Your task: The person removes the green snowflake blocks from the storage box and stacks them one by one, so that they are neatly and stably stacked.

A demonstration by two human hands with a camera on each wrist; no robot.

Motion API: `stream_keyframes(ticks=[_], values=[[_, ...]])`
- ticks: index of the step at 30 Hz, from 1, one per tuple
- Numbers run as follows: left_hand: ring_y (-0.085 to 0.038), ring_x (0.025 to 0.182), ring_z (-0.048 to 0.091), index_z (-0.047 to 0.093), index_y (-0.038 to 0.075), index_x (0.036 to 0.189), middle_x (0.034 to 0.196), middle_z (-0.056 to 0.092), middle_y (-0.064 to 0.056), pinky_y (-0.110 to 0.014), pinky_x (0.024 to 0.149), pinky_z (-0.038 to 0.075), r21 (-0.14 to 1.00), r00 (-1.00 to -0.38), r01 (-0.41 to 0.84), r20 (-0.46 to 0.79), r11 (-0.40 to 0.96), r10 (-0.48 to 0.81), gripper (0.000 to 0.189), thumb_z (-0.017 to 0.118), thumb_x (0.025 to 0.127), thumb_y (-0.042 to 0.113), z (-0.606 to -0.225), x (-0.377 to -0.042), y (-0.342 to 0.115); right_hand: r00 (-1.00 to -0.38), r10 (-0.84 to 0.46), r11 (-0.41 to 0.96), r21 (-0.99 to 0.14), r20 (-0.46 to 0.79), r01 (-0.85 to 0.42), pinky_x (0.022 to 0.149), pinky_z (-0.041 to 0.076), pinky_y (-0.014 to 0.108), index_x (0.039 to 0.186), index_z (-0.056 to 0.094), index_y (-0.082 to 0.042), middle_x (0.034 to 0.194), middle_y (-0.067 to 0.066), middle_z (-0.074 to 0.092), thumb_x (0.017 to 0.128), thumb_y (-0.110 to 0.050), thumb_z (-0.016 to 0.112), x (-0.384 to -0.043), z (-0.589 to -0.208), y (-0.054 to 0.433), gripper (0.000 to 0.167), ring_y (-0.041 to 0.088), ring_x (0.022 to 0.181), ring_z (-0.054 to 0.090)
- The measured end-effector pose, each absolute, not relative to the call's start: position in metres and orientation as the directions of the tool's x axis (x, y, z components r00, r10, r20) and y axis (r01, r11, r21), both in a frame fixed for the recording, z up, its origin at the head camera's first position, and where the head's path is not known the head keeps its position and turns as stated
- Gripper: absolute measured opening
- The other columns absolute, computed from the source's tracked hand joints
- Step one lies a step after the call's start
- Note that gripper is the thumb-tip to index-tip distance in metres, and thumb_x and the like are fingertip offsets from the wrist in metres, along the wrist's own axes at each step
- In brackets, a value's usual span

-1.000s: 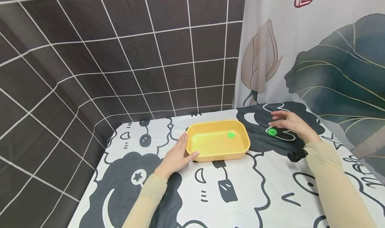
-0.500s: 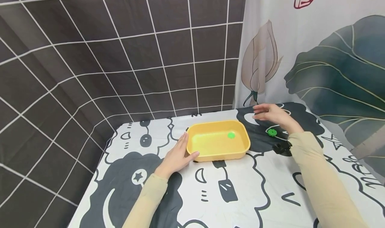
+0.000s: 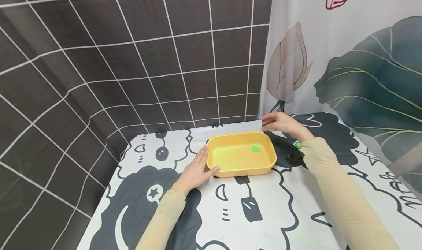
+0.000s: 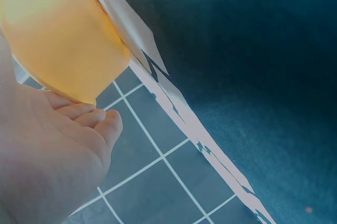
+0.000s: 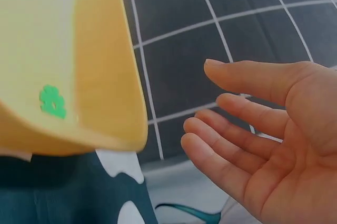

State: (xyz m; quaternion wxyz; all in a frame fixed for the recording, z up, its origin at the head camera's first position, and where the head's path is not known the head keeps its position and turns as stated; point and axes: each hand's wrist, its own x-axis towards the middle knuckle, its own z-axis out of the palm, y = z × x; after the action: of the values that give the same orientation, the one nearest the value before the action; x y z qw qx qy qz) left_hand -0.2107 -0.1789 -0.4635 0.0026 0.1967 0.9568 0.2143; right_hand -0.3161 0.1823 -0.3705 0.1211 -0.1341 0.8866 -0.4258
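A yellow rectangular tray [image 3: 242, 169] stands on the patterned cloth, with a small flat green flower-shaped piece [image 5: 52, 102] on its floor near the right end. My left hand [image 3: 194, 171] touches the tray's left end, fingers straight along the wall and thumb at the front left corner. In the left wrist view, those fingertips meet the tray's rim. My right hand [image 3: 281, 123] is just beyond the tray's back right corner, fingers loosely extended, nothing held. A second green piece [image 3: 298, 145] lies on the cloth, partly hidden by the right sleeve.
The black-and-white cartoon cloth [image 3: 230, 228] covers the table. Behind and to the left hangs a dark curtain [image 3: 184, 85] with a white grid. A pale curtain with leaf prints [image 3: 372, 85] hangs at the back right. A black device [image 3: 293, 158] is on my right wrist.
My right hand has moved left, from above the loose green piece to near the tray's back right corner, and its sleeve now partly covers that piece. The left hand stays at the tray.
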Motion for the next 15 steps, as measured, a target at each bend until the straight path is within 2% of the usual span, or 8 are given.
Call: stream_keyframes(ticks=[7, 15], values=[[-0.023, 0.154, 0.013, 0.011, 0.005, 0.162, 0.169, 0.01, -0.007, -0.047, 0.119, 0.028, 0.421, -0.927, 0.36, 0.064, 0.832, 0.369, 0.1, 0.044, 0.095, 0.072, -0.463, -0.21, -0.177, -0.909, -0.402, 0.614, -0.769, -0.112, -0.177, 0.099, 0.052, 0.049, 0.137, 0.055, 0.007, 0.134, 0.029, 0.057, 0.093, -0.016, 0.071, -0.318, -0.373, 0.165, 0.052, 0.039, 0.119, 0.059], [-0.023, 0.154, 0.013, 0.011, 0.005, 0.161, 0.169, 0.009, -0.008, -0.046, 0.12, 0.027, 0.419, -0.929, 0.355, 0.058, 0.836, 0.366, 0.101, 0.043, 0.095, 0.073, -0.462, -0.21, -0.178, -0.879, -0.456, 0.636, -0.741, -0.136, -0.215, 0.095, 0.053, 0.044, 0.131, 0.062, 0.004, 0.123, 0.019, 0.067, 0.091, -0.017, 0.073, -0.322, -0.383, 0.152, 0.046, 0.031, 0.11, 0.063]])
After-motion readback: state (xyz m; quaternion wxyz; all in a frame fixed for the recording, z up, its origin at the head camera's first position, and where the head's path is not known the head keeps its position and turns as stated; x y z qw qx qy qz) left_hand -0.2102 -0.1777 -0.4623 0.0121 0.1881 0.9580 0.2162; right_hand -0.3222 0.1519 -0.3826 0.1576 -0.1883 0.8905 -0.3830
